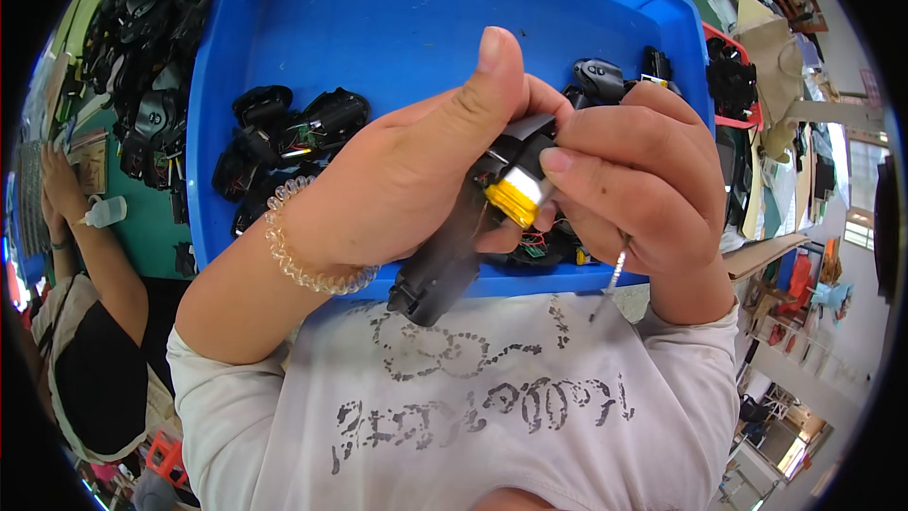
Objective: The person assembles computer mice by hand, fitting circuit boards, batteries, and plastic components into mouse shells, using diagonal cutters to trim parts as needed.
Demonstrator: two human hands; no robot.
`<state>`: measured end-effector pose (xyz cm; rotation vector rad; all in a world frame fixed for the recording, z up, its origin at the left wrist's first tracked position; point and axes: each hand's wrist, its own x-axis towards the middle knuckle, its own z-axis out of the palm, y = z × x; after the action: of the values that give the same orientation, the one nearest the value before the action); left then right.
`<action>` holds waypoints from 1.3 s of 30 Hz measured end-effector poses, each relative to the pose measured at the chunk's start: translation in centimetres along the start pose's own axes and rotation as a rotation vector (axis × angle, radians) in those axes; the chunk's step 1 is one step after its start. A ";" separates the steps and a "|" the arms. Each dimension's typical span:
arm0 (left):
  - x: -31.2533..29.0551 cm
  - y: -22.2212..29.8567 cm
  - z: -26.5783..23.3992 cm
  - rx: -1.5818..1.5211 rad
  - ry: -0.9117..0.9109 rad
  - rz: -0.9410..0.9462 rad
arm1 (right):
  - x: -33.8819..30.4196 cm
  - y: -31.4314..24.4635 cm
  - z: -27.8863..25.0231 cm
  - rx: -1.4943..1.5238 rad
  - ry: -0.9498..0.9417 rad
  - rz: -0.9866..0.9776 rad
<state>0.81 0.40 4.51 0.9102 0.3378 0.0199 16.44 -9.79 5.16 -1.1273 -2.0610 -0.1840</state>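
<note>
My left hand (416, 166) is closed around a black plastic housing (437, 270), its thumb pointing up. The lower end of that housing hangs below the palm, slightly blurred. From the opened casing shows a flat silver battery (520, 191) with yellow tape along one end. My right hand (643, 170) pinches the battery's upper end, next to a black flap of the casing, with thumb and index finger. A thin metal tool (610, 286) sticks out beneath the curled lower fingers of that same hand. Where its other end lies is hidden.
Under my hands stands a large blue bin (416, 9) with several black housings (326, 123) showing wires and boards. More such parts are heaped (156, 57) at the left. A red basket (759, 85) is at the right. Another person's hands (64, 189) rest at far left, near a small bottle (106, 212).
</note>
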 end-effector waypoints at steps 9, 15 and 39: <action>0.1 -0.4 -0.4 -0.094 -0.024 -0.101 | 0.0 -0.2 0.2 -0.048 -0.047 -0.054; 0.4 -1.3 -0.3 -0.176 0.064 -0.154 | 0.1 0.5 -0.1 0.029 -0.192 -0.003; -0.4 -0.1 0.2 -0.169 -0.138 -0.157 | -0.3 0.3 0.5 0.227 0.127 0.054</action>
<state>0.50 0.19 4.65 0.7116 0.2736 -0.1563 16.53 -9.59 4.57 -1.0040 -1.8844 0.0049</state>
